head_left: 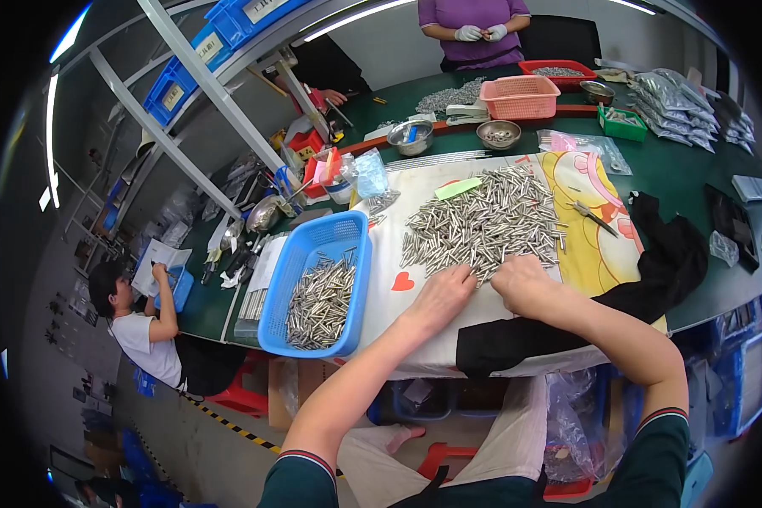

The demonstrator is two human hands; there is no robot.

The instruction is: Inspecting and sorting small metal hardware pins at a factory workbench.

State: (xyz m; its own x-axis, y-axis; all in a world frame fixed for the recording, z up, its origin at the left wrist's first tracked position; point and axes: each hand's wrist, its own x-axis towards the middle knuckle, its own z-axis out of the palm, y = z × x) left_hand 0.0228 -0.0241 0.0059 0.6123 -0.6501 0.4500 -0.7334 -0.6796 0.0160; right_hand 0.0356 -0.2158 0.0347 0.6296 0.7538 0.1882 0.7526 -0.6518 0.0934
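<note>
A wide heap of small silvery metal pins [483,222] lies on a printed cloth in front of me, with a light green scoop-like piece [458,188] on its far left part. My left hand [445,296] rests at the heap's near edge, fingers bent and drawn together. Close beside it, my right hand [521,284] is curled, its fingertips turned down to the nearest pins. Whatever lies between the fingers of either hand is too small or hidden. To the left, a blue plastic basket [360,292] holds many more of these pins.
Pliers [595,218] and a black garment [670,245] lie to the right. Beyond the heap stand metal bowls [499,134], a pink basket [519,99] and bagged parts [673,106]. A person with white gloves [468,34] works opposite; another person [148,326] sits at left.
</note>
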